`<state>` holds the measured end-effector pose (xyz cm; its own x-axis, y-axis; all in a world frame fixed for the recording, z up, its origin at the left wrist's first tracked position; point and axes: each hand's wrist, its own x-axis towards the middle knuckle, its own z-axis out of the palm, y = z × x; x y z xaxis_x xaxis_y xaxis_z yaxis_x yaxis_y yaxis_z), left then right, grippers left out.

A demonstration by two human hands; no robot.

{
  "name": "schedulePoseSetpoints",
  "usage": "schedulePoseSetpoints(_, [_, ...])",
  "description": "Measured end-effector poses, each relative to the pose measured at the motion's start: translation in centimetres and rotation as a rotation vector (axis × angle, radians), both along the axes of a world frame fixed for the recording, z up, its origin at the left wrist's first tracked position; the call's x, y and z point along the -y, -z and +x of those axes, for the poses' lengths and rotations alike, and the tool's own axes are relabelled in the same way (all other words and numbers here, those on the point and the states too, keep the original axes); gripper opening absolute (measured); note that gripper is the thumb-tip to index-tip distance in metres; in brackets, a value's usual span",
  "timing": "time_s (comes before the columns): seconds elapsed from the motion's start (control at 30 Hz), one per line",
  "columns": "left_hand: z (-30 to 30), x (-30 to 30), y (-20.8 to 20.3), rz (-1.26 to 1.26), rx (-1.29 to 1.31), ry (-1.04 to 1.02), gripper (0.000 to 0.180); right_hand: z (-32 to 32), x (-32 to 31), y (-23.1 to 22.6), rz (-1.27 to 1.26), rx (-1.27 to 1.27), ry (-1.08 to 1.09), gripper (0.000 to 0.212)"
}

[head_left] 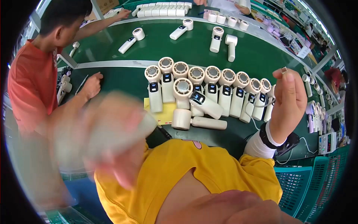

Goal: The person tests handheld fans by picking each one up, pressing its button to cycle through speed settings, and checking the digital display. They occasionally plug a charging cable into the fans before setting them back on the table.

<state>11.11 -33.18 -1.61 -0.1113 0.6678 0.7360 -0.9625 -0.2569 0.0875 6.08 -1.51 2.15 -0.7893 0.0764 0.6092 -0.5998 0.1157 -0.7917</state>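
Note:
My left hand is raised at the left of my chest and smeared by motion. Its fingers are round a pale, whitish object, too blurred for its kind to show. At the right, my right hand is lifted with thumb and finger pinched on a small metal cable plug. A thin grey cable passes by that wrist toward the table. Between my hands stand several white handheld fans in a row, many with lit displays. One fan leans across others; another fan lies on its side in front.
A yellow sheet lies under the fans at left. Several fans lie on the green belt beyond a metal rail. A co-worker in a red shirt sits close at left. Teal crates and a power supply are at right.

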Motion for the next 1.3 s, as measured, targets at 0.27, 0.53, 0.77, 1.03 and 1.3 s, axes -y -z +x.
schedulePoseSetpoints(0.27, [1.9, -5.7, -2.3, 0.198, 1.091, 3.241, 0.054, -0.6, 0.0, -0.5, -0.015, -0.072, 0.092, 0.02])
schedulePoseSetpoints(0.53, [-22.9, 1.6, 1.2, 2.314, 1.06, 2.777, 0.026, 1.7, -3.9, -2.1, -0.136, -0.404, 0.368, 0.028])
schedulePoseSetpoints(0.77, [-32.4, 4.9, 9.9, 2.388, 1.44, 1.41, 0.048, 2.5, -4.5, -2.4, -0.243, -0.453, 0.115, 0.027])
schedulePoseSetpoints(1.03, [-23.2, 2.4, 4.1, 1.617, 1.199, 1.848, 0.025, 1.5, -5.7, -2.6, -0.314, -0.409, 0.119, 0.031])
schedulePoseSetpoints(1.3, [-3.2, -6.9, 6.3, 1.453, 1.637, 1.998, 0.022, 1.7, -5.9, -2.5, -0.323, -0.405, -0.092, 0.033])
